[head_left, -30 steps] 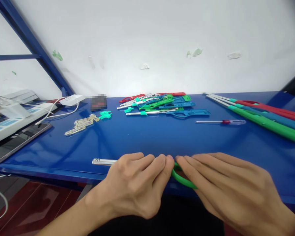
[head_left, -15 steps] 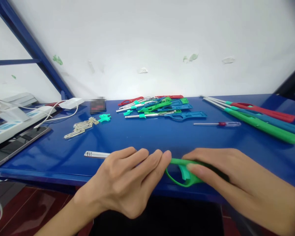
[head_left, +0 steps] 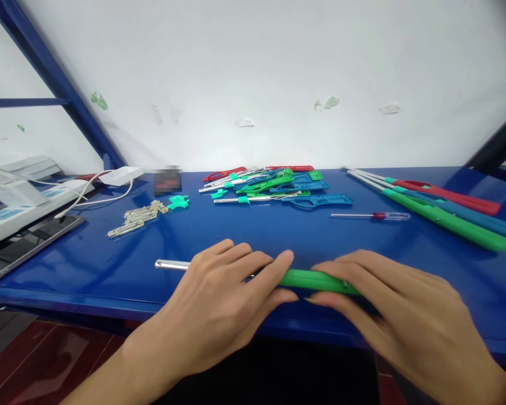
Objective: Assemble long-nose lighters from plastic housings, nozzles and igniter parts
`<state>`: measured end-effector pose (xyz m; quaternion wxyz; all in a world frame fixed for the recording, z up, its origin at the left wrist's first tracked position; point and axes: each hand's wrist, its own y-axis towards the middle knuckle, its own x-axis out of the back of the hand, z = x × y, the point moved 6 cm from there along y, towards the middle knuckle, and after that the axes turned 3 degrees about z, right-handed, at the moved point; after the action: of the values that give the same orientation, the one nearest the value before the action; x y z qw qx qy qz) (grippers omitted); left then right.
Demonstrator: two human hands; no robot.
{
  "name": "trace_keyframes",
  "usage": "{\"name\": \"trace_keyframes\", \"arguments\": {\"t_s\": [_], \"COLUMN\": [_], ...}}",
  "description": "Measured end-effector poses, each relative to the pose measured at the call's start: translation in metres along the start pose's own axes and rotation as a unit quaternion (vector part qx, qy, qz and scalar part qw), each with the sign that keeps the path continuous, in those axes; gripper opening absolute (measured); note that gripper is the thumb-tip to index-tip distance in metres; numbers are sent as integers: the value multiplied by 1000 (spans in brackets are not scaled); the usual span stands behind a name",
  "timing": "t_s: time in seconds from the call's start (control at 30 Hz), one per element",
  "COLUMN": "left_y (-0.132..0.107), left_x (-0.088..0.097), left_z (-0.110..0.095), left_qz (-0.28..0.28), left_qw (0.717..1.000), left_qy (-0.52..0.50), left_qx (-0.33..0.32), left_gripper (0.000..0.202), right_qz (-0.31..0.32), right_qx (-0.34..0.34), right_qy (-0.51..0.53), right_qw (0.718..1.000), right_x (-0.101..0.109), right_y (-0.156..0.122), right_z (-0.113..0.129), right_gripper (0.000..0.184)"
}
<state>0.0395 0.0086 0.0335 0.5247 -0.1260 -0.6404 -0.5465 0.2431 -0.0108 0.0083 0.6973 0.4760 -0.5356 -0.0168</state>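
Note:
Both hands grip a green long-neck lighter just above the front part of the blue table. My left hand is closed around its front half, and the silver metal tube sticks out to the left past the knuckles. My right hand pinches the green handle between thumb and fingers. A narrow edge of the handle faces up, with a small metal spot near the right fingers. The trigger opening is out of sight, and much of the lighter is hidden by the hands.
Several coloured lighter shells with metal tubes lie at the back. Clear plastic parts and turquoise pieces sit to the left. A screwdriver and assembled lighters lie right. A tablet and white cable are at far left.
The lighter has been rolled about its length, so its trigger loop no longer shows and a narrow edge faces up. Its tube tip has shifted slightly right. Both hands keep hold.

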Motion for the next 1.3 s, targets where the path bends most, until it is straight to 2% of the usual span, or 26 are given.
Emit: {"name": "trace_keyframes", "arguments": {"t_s": [0.13,0.23,0.4,0.57,0.73,0.83,0.93,1.0,1.13,1.3], "left_y": [0,-2,-5,-8,-6,-7,-9,-9,-9,-9], "left_x": [2,4,4,2,3,4,5,6,7,5], "left_z": [2,6,10,8,8,12,20,26,34,37], "left_qz": [-28,-50,-86,-85,-86,-94,-112,-113,-91,-87], "left_qw": [999,998,994,994,994,993,992,992,992,992], "left_qy": [-33,-33,-43,-26,-16,-16,-28,-47,-83,-83], "left_qx": [-17,-30,-53,-55,-64,-72,-58,-42,-23,-21], "left_gripper": [16,12,12,14,14,14,12,12,20,22], "right_qz": [14,35,20,-5,-3,12,24,23,3,0], "right_qx": [-17,-47,-15,2,-4,-38,-97,-115,-90,-69], "right_qy": [57,128,129,119,128,141,182,192,183,184], "right_qw": [998,990,991,993,992,989,978,974,979,981], "right_x": [4,5,6,8,7,6,8,12,19,20], "right_y": [3,2,-4,-5,-4,-2,-3,-5,-5,-2], "right_z": [-1,-7,-4,0,0,-6,-16,-19,-18,-15], "right_gripper": [25,18,22,22,22,24,38,37,23,28]}}
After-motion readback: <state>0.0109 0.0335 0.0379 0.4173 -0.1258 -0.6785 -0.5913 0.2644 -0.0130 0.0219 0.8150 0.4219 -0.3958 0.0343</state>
